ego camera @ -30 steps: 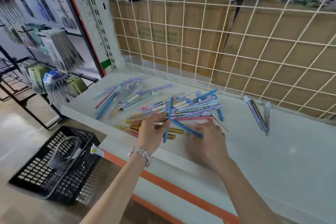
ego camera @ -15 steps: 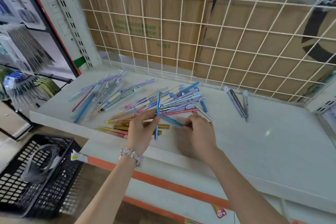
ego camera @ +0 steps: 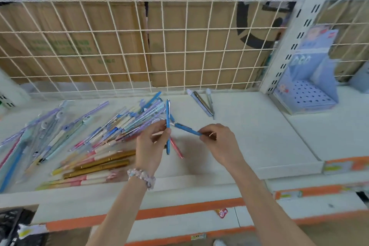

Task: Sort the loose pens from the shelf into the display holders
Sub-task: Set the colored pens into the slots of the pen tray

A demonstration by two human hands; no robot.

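Observation:
A heap of loose pens [ego camera: 111, 126] in blue, purple, pink and gold lies on the left half of the white shelf [ego camera: 259, 136]. My left hand [ego camera: 150, 146] pinches a blue pen [ego camera: 168, 114] that stands nearly upright above the heap's right end. My right hand [ego camera: 219, 142] grips a second blue pen [ego camera: 186, 128] by one end, its other end pointing left toward the first. A pink pen [ego camera: 176, 149] lies on the shelf below them. A light blue display holder [ego camera: 307, 88] with a grid of holes stands at the back right.
Three grey and lilac pens [ego camera: 201, 103] lie apart near the wire grid back panel [ego camera: 159, 46], with cardboard boxes behind it. A perforated white upright [ego camera: 289, 42] separates the bay from the holder's shelf. A black basket [ego camera: 12, 225] shows at the lower left.
My view has swung right, bringing the display holder into sight. My right hand has lifted the second blue pen off the shelf. My left hand still holds its blue pen.

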